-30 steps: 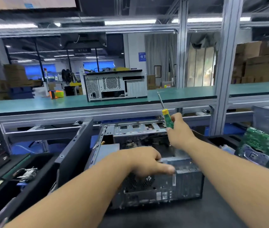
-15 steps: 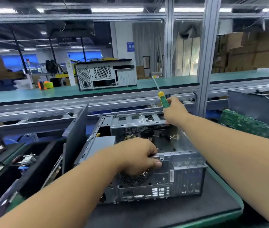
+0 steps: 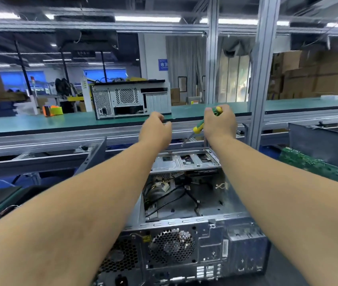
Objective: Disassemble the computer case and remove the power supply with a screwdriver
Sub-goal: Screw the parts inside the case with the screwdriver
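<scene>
The open grey metal computer case (image 3: 186, 219) lies on the desk, interior upward for access. Right hand (image 3: 220, 122) grips the yellow-green screwdriver (image 3: 202, 125), tip down (probably readying); left hand (image 3: 156, 130) loosely curled, holding nothing.

My case (image 3: 184, 240) is dull, scuffed grey metal; my screwdriver (image 3: 200, 125) handle is glossy yellow-green plastic, shaft metal.

Open-topped computer case (image 3: 184, 226), cables (image 3: 176, 195) crossing inside (left half), drive cage (image 3: 184, 161) blocking far end
</scene>
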Motion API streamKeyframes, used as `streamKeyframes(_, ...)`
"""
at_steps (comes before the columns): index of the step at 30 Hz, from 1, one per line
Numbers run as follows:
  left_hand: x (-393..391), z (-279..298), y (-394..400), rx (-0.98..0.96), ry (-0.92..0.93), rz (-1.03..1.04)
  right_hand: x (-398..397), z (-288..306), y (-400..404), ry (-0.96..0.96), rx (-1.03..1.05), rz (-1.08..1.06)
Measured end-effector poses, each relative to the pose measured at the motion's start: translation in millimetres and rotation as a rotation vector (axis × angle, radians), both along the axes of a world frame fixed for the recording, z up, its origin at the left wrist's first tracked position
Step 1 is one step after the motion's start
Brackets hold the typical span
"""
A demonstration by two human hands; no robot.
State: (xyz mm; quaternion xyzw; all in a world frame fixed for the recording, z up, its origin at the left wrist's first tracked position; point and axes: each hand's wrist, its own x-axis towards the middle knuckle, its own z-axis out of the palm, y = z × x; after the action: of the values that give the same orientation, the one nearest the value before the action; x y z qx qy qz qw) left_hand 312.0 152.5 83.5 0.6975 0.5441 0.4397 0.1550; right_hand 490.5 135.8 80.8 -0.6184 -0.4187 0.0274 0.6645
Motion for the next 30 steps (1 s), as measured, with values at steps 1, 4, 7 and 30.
streamKeyframes(1,3,-8,10,-0.012,0.091,-0.033,-1,0,2,-0.032,0.021,-0.011)
streamKeyframes(4,14,-33,26,-0.027,0.221,-0.256,-6,1,11,-0.171,0.063,-0.003)
streamKeyframes(7,23,-47,35,0.011,0.237,-0.327,-10,-1,20,-0.277,0.092,0.010)
streamKeyframes(30,22,-75,67,0.003,0.264,-0.388,-15,-19,61,-0.510,0.135,0.243)
